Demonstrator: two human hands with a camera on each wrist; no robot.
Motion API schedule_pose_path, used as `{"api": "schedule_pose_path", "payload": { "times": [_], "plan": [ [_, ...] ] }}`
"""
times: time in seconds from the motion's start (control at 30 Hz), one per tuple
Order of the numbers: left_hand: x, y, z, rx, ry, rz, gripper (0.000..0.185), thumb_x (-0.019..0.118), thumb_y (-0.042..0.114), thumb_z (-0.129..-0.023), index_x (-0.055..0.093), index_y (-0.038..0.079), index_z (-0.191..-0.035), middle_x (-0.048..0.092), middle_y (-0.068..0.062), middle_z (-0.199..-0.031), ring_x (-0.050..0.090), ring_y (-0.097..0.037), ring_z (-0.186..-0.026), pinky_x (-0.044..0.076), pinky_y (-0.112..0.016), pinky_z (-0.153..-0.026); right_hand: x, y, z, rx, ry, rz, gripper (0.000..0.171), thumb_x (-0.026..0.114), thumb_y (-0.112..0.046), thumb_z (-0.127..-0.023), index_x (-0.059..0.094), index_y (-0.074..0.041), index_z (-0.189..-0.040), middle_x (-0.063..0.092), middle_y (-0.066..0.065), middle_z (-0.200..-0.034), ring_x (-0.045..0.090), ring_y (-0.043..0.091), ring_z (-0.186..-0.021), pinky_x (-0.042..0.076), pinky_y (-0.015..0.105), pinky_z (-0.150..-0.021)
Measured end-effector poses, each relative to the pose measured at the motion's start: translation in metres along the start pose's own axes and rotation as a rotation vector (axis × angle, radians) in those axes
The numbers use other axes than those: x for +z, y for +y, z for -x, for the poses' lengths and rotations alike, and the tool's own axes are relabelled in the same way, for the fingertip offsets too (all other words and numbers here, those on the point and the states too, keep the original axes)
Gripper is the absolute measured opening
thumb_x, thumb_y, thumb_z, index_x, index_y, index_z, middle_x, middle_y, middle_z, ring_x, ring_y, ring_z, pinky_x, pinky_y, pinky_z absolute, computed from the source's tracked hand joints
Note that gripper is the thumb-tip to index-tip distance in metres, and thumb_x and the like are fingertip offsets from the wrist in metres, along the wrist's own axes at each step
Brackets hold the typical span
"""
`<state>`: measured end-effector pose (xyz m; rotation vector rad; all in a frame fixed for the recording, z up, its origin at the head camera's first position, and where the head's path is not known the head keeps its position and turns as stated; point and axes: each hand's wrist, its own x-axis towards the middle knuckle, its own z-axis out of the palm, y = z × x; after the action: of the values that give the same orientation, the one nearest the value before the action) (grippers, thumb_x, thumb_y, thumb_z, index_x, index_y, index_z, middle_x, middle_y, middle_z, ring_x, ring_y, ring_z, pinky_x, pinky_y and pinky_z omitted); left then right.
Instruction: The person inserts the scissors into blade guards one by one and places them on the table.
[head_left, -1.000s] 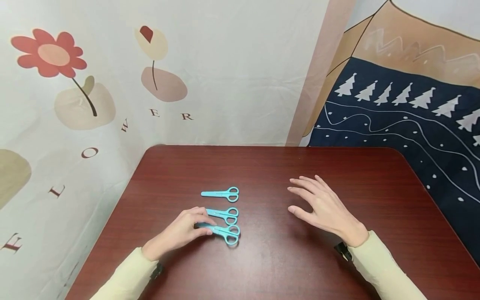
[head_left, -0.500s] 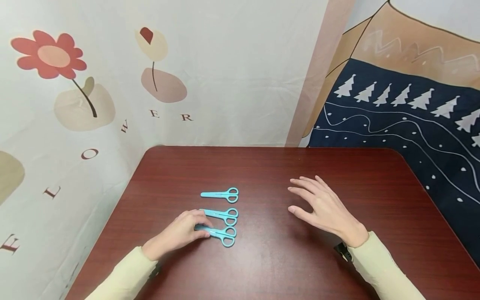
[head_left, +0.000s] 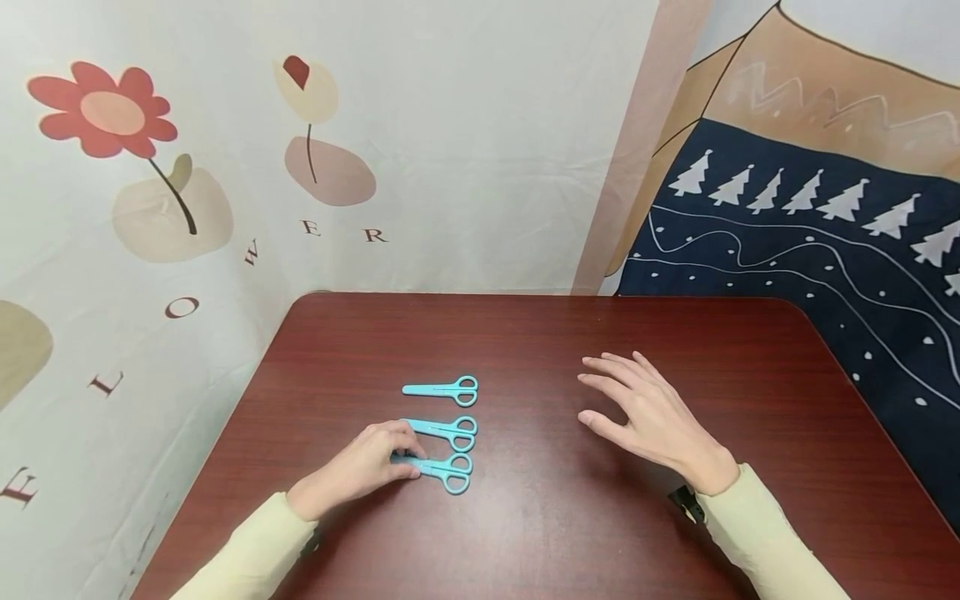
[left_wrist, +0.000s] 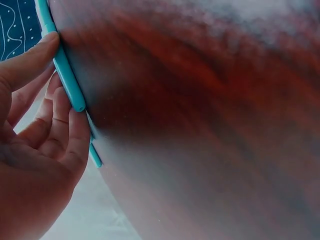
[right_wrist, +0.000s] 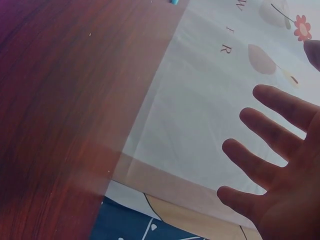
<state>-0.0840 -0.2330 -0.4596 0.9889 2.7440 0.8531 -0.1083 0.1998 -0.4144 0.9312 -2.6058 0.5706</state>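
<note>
Three pairs of light-blue scissors lie in a column left of the table's middle, their handle loops toward the right. My left hand [head_left: 367, 462] pinches the blade end of the nearest scissors [head_left: 447, 472] between thumb and fingers; in the left wrist view the thumb lies along the blue blade cover [left_wrist: 70, 82]. Just beyond are the middle scissors [head_left: 450, 431], their blade end partly behind my left fingers. Farthest back sit the third scissors [head_left: 442, 390], fully visible. My right hand [head_left: 652, 417] is held over the right side of the table, fingers spread and holding nothing.
The dark red-brown wooden table [head_left: 540, 533] has rounded far corners. Behind it hangs a pale cloth [head_left: 465, 167] with printed flowers and letters, and a navy cloth [head_left: 787, 242] with white trees hangs at the right.
The nearest scissors have shifted slightly left and toward me, lying flatter beside the middle pair, with my left hand still on them. My right hand has stayed in place.
</note>
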Motion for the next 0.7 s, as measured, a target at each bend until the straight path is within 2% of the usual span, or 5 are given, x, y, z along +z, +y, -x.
{"api": "schedule_pose_path", "payload": {
  "times": [0.13, 0.27, 0.43, 0.57, 0.7],
  "plan": [
    [-0.001, 0.0, -0.001, -0.013, 0.0, 0.008, 0.013, 0.088, 0.013, -0.084, 0.08, 0.014, -0.095, 0.064, 0.009, -0.093, 0.058, -0.006, -0.082, 0.051, -0.025, -0.071, -0.001, 0.0, 0.0, 0.002, 0.002, 0.001, 0.053, 0.077, -0.046, -0.09, 0.071, -0.015, -0.132, 0.06, 0.003, -0.145, 0.05, 0.029, -0.139, 0.027, 0.06, -0.119],
    [-0.002, -0.001, 0.001, 0.018, 0.038, 0.028, 0.018, 0.087, 0.015, -0.085, 0.08, 0.014, -0.101, 0.068, 0.007, -0.097, 0.06, -0.01, -0.084, 0.052, -0.027, -0.072, -0.002, 0.001, 0.001, 0.008, 0.006, -0.004, 0.053, 0.078, -0.045, -0.089, 0.071, -0.015, -0.132, 0.06, 0.004, -0.145, 0.05, 0.031, -0.139, 0.026, 0.059, -0.12],
    [-0.008, -0.001, 0.004, 0.038, 0.14, 0.033, 0.021, 0.084, 0.017, -0.088, 0.079, 0.014, -0.108, 0.071, 0.008, -0.105, 0.066, -0.012, -0.092, 0.055, -0.031, -0.078, -0.003, 0.004, 0.003, 0.022, 0.01, -0.005, 0.055, 0.079, -0.044, -0.089, 0.07, -0.014, -0.134, 0.06, 0.005, -0.144, 0.051, 0.032, -0.138, 0.026, 0.06, -0.12],
    [-0.016, 0.003, 0.004, 0.012, 0.242, -0.024, 0.029, 0.085, 0.021, -0.088, 0.077, 0.012, -0.115, 0.072, 0.007, -0.114, 0.069, -0.014, -0.107, 0.056, -0.04, -0.091, -0.005, 0.008, 0.005, 0.046, 0.01, -0.006, 0.058, 0.079, -0.043, -0.089, 0.067, -0.014, -0.137, 0.058, 0.005, -0.147, 0.049, 0.031, -0.14, 0.026, 0.059, -0.12],
    [-0.024, 0.008, 0.004, -0.044, 0.309, -0.061, 0.042, 0.083, 0.026, -0.089, 0.073, 0.011, -0.127, 0.068, 0.0, -0.133, 0.063, -0.024, -0.124, 0.048, -0.052, -0.101, -0.007, 0.014, 0.007, 0.071, 0.009, -0.011, 0.062, 0.078, -0.042, -0.09, 0.063, -0.013, -0.144, 0.054, 0.006, -0.152, 0.046, 0.034, -0.142, 0.026, 0.06, -0.12]
  ]
}}
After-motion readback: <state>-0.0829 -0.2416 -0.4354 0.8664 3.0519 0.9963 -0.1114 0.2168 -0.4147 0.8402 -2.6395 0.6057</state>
